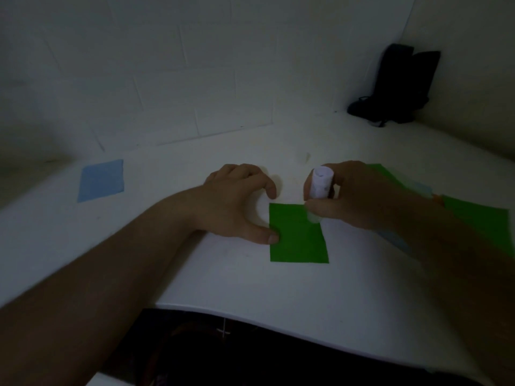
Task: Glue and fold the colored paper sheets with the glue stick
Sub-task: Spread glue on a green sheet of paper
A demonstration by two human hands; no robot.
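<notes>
A small green paper sheet (298,238) lies flat on the white table (250,282) in front of me. My left hand (237,196) rests on the table beside it, thumb tip pressing the sheet's left edge. My right hand (354,196) grips a white glue stick (322,183), held upright with its lower end on the sheet's upper right corner. The stick's tip is hidden by my fingers.
A light blue sheet (101,179) lies at the far left. More green paper (479,221) and bits of blue and orange paper lie at the right, partly under my right forearm. A dark object (398,84) stands in the back right corner by the wall.
</notes>
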